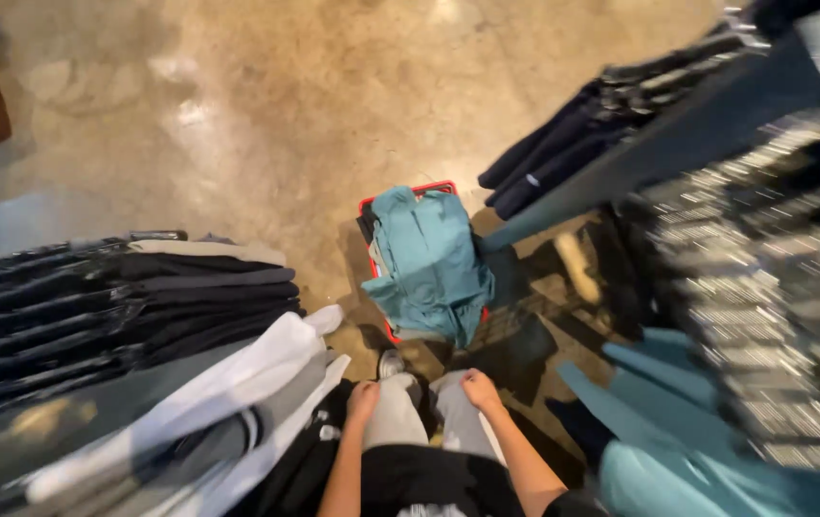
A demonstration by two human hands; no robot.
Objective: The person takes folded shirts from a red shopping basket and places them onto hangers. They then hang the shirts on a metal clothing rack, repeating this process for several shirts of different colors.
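I look straight down at my own legs in grey trousers. My left hand (363,400) rests closed against my left thigh, holding nothing that I can see. My right hand (480,389) is curled into a fist by my right thigh, also with nothing visible in it. In front of my feet a red basket (369,205) stands on the floor, heaped with folded teal garments (426,263) that spill over its rim.
A rack of dark and white hanging clothes (171,316) fills the left side. Another rack with navy tops (563,153) and teal tops (678,431) crowds the right. Polished brown concrete floor (286,105) lies beyond the basket.
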